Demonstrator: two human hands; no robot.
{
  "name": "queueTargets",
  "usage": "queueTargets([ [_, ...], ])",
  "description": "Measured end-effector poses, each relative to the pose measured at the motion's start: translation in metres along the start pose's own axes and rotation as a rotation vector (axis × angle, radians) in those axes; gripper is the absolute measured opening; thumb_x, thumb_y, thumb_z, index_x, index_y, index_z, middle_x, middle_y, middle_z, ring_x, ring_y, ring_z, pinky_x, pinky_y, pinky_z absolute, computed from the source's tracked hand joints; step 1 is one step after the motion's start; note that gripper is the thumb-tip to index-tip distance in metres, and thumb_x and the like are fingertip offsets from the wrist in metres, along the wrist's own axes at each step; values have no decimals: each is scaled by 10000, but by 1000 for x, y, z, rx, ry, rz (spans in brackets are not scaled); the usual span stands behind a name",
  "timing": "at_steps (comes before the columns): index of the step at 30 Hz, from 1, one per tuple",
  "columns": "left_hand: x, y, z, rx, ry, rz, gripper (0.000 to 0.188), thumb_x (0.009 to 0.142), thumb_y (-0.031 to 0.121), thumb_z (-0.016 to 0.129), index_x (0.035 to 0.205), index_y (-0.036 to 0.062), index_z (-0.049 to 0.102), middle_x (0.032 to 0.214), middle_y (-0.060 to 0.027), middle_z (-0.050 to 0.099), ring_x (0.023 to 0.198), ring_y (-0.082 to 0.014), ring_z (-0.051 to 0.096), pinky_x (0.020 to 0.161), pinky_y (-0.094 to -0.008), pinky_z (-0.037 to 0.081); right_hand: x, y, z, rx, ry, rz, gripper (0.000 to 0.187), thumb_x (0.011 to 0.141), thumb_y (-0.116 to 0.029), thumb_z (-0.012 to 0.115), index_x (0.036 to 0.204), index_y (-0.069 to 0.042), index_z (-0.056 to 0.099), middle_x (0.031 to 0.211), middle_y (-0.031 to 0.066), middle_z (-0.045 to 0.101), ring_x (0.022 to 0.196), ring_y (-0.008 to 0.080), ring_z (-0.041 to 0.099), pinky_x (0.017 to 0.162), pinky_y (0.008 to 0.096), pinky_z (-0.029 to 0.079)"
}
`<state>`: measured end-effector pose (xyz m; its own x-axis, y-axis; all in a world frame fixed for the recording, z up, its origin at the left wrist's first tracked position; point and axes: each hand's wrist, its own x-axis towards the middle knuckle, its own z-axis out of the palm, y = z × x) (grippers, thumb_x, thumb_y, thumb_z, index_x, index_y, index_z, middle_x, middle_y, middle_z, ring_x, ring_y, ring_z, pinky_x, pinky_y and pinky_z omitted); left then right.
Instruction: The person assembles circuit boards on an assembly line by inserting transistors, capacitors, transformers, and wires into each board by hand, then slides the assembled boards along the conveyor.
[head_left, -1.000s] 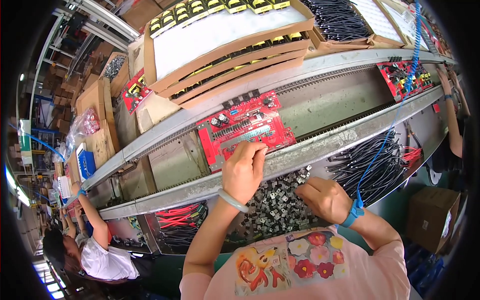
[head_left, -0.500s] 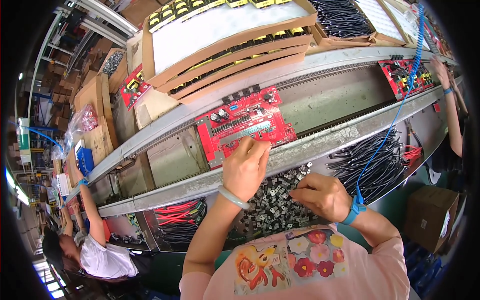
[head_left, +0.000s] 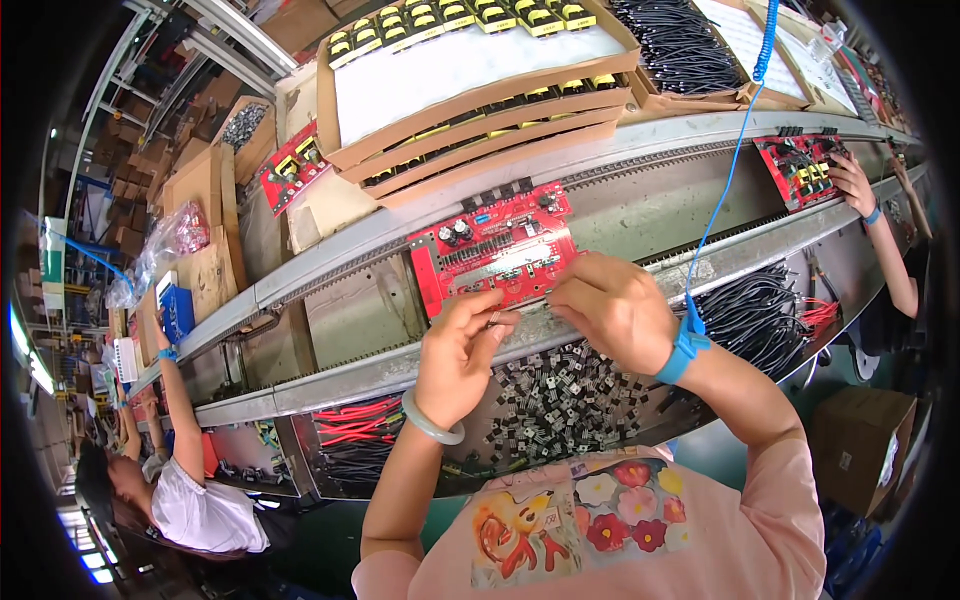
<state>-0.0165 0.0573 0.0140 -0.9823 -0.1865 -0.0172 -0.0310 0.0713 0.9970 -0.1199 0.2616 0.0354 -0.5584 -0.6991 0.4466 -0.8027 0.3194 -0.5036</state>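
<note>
Presently: your left hand [head_left: 460, 352], right hand [head_left: 622, 314] curled at conveyor's near edge [head_left: 310, 393], contents unclear; red board [head_left: 497, 250], likely stiff, fragile: grip edges.

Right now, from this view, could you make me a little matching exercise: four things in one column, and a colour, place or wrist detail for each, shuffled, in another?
1. Left hand
2. Right hand
3. Middle circuit board
4. Small loose parts

A. Black and silver, heaped
B. Blue band at the wrist
C. Red, on the conveyor
D. Pale bangle at the wrist

Pairs: 1-D, 2-B, 3-C, 4-A
</note>
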Motion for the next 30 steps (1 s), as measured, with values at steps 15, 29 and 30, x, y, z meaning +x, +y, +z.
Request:
queueTargets([
  [15, -11, -16, -17, -123, 88, -57, 123, 946, -67, 649, 1061, -58, 690, 1008, -100, 678, 882, -178, 723, 736, -275, 584, 23, 15, 35, -82, -34, -78, 115, 766, -52, 749, 840, -85, 668, 864, 44, 646, 831, 252, 632, 778, 377, 467],
  [29, -10, -12, -10, 309, 234, 283, 207, 859, -72, 738, 1059, -16, 741, 859, -109, 692, 737, -155, 642, 662, -264, 505, 26, 17, 36, -145, -68, -169, 134, 721, -27, 708, 825, -76, 639, 844, 46, 618, 830, 246, 621, 820, 387, 466],
  [30, -9, -11, -12, 371, 220, 328, 209, 852, -71, 743, 1054, -19, 742, 856, -122, 689, 727, -173, 644, 660, -270, 507, 25, 19, 36, -117, -77, -150, 142, 707, -27, 701, 825, -73, 639, 843, 49, 613, 829, 248, 619, 825, 389, 466],
])
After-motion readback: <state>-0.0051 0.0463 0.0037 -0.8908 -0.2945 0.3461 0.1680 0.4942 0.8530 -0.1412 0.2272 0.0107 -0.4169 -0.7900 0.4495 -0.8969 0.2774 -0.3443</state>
